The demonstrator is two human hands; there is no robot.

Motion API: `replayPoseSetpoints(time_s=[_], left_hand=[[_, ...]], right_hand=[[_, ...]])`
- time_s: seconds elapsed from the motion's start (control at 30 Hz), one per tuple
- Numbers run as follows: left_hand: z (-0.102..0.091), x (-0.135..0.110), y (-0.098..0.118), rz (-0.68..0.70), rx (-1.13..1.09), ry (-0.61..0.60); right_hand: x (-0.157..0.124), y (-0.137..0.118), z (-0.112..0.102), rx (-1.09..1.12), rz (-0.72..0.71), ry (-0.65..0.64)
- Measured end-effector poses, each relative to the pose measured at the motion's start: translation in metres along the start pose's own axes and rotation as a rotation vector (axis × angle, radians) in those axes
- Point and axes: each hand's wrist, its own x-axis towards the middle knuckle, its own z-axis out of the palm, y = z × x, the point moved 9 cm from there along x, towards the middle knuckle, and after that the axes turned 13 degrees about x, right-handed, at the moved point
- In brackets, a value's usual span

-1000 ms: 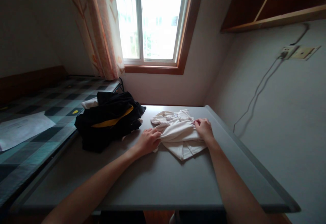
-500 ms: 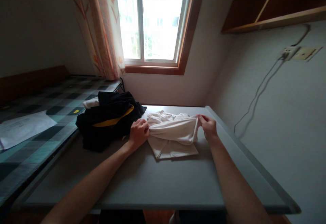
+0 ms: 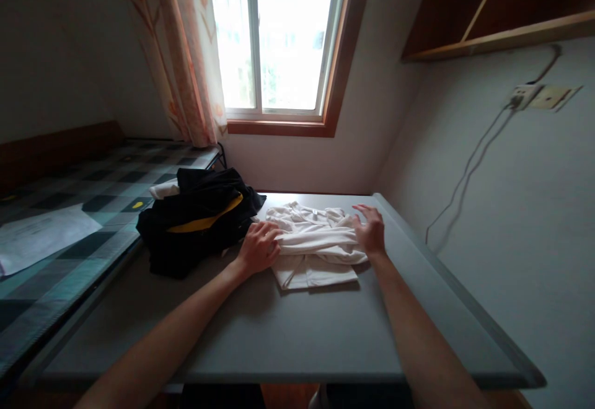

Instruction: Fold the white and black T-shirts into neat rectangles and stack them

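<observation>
A white shirt [image 3: 320,245] lies partly folded on the grey table, its collar with a small tag toward the window and a flat folded part toward me. My left hand [image 3: 261,246] rests at its left edge, fingers bent loosely over the cloth and apart. At the right edge is my right hand [image 3: 370,229], open, with thumb and fingers spread beside the cloth. Left of my left hand sits a heap of black clothes [image 3: 199,223] with a yellow stripe.
The grey table [image 3: 288,334] meets a wall on the right. A bed with a checked cover [image 3: 116,180] and a sheet of paper [image 3: 46,235] adjoins it on the left. Behind are a window [image 3: 279,43] and a curtain [image 3: 186,56]. A cable [image 3: 469,167] hangs from a wall socket.
Both hands have let go of the lifted shirt edge, which now lies down in soft folds. My right hand has opened and moved slightly left; my left fingers have loosened.
</observation>
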Motion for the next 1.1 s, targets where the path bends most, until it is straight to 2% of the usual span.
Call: replayPoseSetpoints(time_s=[0.07, 0.13, 0.2, 0.27, 0.37, 0.47, 0.53, 0.6, 0.67, 0.8, 0.87, 0.97, 1.1], left_hand=[[0.002, -0.001, 0.01, 0.081, -0.054, -0.028], [0.007, -0.002, 0.014, 0.12, -0.081, -0.077], [0.014, -0.003, 0.015, 0.12, -0.081, -0.122], [0.02, -0.003, 0.013, 0.112, -0.067, -0.148], [0.023, -0.002, 0.009, 0.082, -0.036, -0.153], [0.024, -0.001, 0.005, 0.04, 0.001, -0.146], [0.023, 0.0, 0.002, 0.01, 0.024, -0.13], [0.02, 0.0, -0.001, -0.022, 0.037, -0.109], [0.018, 0.0, -0.003, -0.037, 0.041, -0.092], [0.017, 0.0, 0.0, 0.003, 0.04, -0.086], [0.016, 0.0, 0.003, 0.042, 0.029, -0.087], [0.016, -0.001, 0.01, 0.124, -0.026, -0.107], [0.018, -0.002, 0.016, 0.176, -0.091, -0.156]], right_hand=[[-0.008, 0.002, 0.027, -0.025, 0.013, -0.212], [-0.016, 0.011, 0.043, -0.056, 0.076, -0.348], [-0.02, 0.022, 0.048, -0.083, 0.143, -0.384], [-0.019, 0.031, 0.043, -0.07, 0.219, -0.344], [-0.013, 0.051, 0.025, 0.125, 0.407, -0.167], [-0.012, 0.079, -0.011, 0.467, 0.616, 0.249], [-0.016, 0.095, -0.03, 0.644, 0.676, 0.495], [-0.016, 0.102, -0.039, 0.677, 0.662, 0.577], [-0.01, 0.097, -0.037, 0.565, 0.596, 0.476], [-0.006, 0.068, 0.0, 0.223, 0.463, 0.03], [-0.01, 0.056, 0.012, 0.052, 0.437, -0.117], [-0.016, 0.046, 0.016, -0.124, 0.436, -0.225], [-0.02, 0.031, 0.027, -0.162, 0.338, -0.381]])
